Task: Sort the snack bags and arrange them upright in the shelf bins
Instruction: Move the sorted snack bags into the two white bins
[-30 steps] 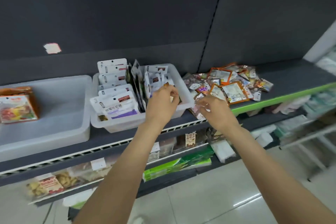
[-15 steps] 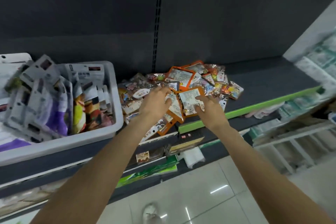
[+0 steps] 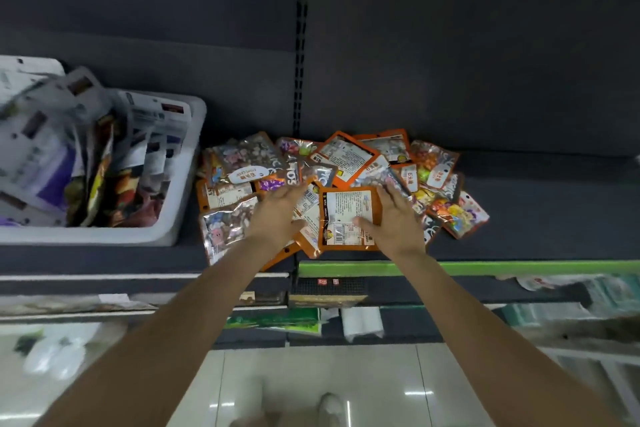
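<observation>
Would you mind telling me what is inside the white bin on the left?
The white bin holds upright snack bags, white-and-purple ones and darker colourful ones. The bin's floor is covered by them.

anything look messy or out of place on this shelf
Yes: the snack bags lie flat in a loose, overlapping heap on the dark shelf, right of the white bin, not upright in it. One bag overhangs the front edge.

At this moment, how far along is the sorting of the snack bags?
Partly done. The white bin on the left already holds many bags standing roughly upright. Both hands are on the loose pile: the right hand rests on an orange-edged bag, the left hand beside it. Neither grips yet. The whole pile, lying flat on the shelf, is left.
</observation>
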Available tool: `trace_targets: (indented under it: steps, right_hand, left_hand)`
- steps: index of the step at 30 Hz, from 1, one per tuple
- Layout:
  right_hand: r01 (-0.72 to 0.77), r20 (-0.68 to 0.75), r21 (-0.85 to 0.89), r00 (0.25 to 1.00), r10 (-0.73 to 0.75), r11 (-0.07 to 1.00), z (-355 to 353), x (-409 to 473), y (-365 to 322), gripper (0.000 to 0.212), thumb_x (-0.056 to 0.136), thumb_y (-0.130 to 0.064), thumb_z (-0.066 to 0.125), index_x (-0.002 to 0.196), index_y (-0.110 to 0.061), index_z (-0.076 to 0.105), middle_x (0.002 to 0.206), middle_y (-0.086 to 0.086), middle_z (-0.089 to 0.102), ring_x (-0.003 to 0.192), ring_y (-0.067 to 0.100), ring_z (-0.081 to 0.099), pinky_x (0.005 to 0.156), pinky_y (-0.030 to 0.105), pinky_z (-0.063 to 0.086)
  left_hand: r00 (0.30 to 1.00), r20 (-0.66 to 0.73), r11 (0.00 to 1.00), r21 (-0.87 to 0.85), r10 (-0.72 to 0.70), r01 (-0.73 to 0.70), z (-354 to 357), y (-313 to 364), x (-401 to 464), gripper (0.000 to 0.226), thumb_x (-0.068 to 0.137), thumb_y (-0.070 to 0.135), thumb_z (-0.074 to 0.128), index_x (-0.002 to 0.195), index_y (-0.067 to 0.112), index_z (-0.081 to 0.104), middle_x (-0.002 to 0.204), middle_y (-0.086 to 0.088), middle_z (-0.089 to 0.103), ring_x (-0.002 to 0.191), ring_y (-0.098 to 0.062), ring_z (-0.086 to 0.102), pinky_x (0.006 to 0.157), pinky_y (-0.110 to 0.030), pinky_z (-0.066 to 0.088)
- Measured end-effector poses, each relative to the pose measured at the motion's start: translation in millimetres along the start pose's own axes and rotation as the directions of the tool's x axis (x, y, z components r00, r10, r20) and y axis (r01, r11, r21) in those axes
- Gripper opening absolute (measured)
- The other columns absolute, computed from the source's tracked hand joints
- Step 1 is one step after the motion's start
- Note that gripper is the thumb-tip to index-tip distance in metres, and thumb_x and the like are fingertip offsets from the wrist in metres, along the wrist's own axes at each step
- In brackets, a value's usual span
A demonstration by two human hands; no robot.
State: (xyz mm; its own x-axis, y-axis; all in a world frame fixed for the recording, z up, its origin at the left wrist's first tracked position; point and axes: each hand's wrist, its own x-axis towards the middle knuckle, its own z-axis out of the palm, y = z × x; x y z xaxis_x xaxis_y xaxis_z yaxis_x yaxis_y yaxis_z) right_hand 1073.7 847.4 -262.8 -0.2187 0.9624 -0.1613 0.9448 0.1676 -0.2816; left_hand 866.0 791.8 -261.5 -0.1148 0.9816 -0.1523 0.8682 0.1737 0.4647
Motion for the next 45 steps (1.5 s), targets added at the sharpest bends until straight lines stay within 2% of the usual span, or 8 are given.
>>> trace_targets:
  steps: [7,14,21,25,29,34,38,45]
  right_hand:
    - [0.004,0.018,0.134,1.000,-0.006,0.991,-8.9,25.6,25.6,0.106,0.073,-0.057,0.070,0.151,-0.018,0.009,0.159,0.005,0.006,0.146,0.024,0.006,0.116,0.046,0.021]
    - [-0.008,-0.104,0.222,0.994,0.031,0.975,-20.5,32.9,17.8,0.099,0.065,-0.038,0.084,0.144,-0.016,0.029,0.131,0.016,0.039,0.126,0.031,0.037,0.097,0.042,0.042]
    - [-0.094,-0.011,0.452,0.994,0.111,0.887,-32.7,39.7,21.9,0.054,0.077,-0.023,0.078,0.120,-0.007,0.050,0.107,0.010,0.064,0.088,0.025,0.062,0.066,0.031,0.049]
    - [-0.039,-0.011,0.418,0.999,0.048,0.908,-44.1,36.0,22.0,0.039,0.082,-0.018,0.073,0.110,-0.007,0.049,0.086,0.002,0.055,0.080,0.021,0.056,0.069,0.033,0.050]
    - [-0.073,0.063,0.503,0.997,0.048,0.861,-42.5,35.0,22.2,0.040,0.082,-0.018,0.072,0.109,-0.008,0.043,0.094,0.003,0.057,0.089,0.023,0.060,0.073,0.035,0.050]
    - [-0.068,0.055,0.534,0.997,0.045,0.843,-38.7,29.9,16.7,0.062,0.074,-0.029,0.080,0.116,-0.008,0.040,0.100,0.004,0.060,0.087,0.022,0.059,0.075,0.039,0.052]
    - [-0.021,-0.008,0.494,1.000,0.029,0.869,-42.0,27.1,14.3,0.042,0.080,-0.024,0.074,0.111,-0.010,0.048,0.097,0.003,0.060,0.085,0.020,0.056,0.075,0.034,0.049]
    - [0.202,-0.156,0.280,0.974,-0.163,0.938,-74.1,14.5,20.8,0.014,0.091,-0.023,0.061,0.103,-0.019,0.068,0.092,0.001,0.071,0.083,0.020,0.066,0.068,0.038,0.054]
  left_hand:
    - [0.957,-0.156,0.943,-0.266,-0.246,0.200,-13.0,23.9,1.1,0.053,0.086,0.002,0.065,0.135,0.012,0.048,0.121,-0.013,0.059,0.101,-0.026,0.062,0.074,-0.025,0.050]
    - [0.894,-0.399,0.956,-0.279,-0.204,0.094,-31.0,31.7,-15.3,0.034,0.084,0.002,0.068,0.116,0.013,0.064,0.111,-0.007,0.066,0.098,-0.015,0.062,0.077,-0.011,0.041]
    - [0.856,-0.468,0.948,-0.308,-0.220,0.076,-35.1,43.8,-22.8,0.022,0.084,0.003,0.067,0.106,0.010,0.068,0.103,-0.006,0.068,0.091,-0.014,0.062,0.078,-0.018,0.045]
    - [0.850,-0.490,0.953,-0.301,-0.195,0.046,-35.6,56.3,-22.5,0.022,0.087,0.002,0.064,0.105,0.014,0.070,0.103,-0.003,0.066,0.086,-0.012,0.060,0.075,-0.020,0.047]
    - [0.879,-0.438,0.959,-0.275,-0.187,0.067,-27.9,71.4,-20.8,0.023,0.087,0.002,0.063,0.106,0.015,0.069,0.105,-0.002,0.065,0.083,-0.011,0.059,0.075,-0.028,0.054]
    - [0.900,-0.359,0.929,-0.353,-0.247,0.114,-28.2,76.9,-18.6,0.022,0.088,0.006,0.064,0.108,0.015,0.069,0.095,0.005,0.063,0.078,-0.007,0.056,0.064,-0.011,0.045]
    - [0.894,-0.362,0.919,-0.374,-0.265,0.121,-34.9,79.5,-21.6,0.020,0.088,0.009,0.065,0.106,0.018,0.070,0.089,0.010,0.058,0.075,-0.009,0.056,0.067,-0.026,0.050]
    - [0.866,-0.439,0.927,-0.369,-0.239,0.069,-46.8,74.6,-35.9,0.018,0.087,0.012,0.067,0.102,0.018,0.071,0.098,0.003,0.068,0.083,-0.008,0.061,0.073,-0.022,0.048]
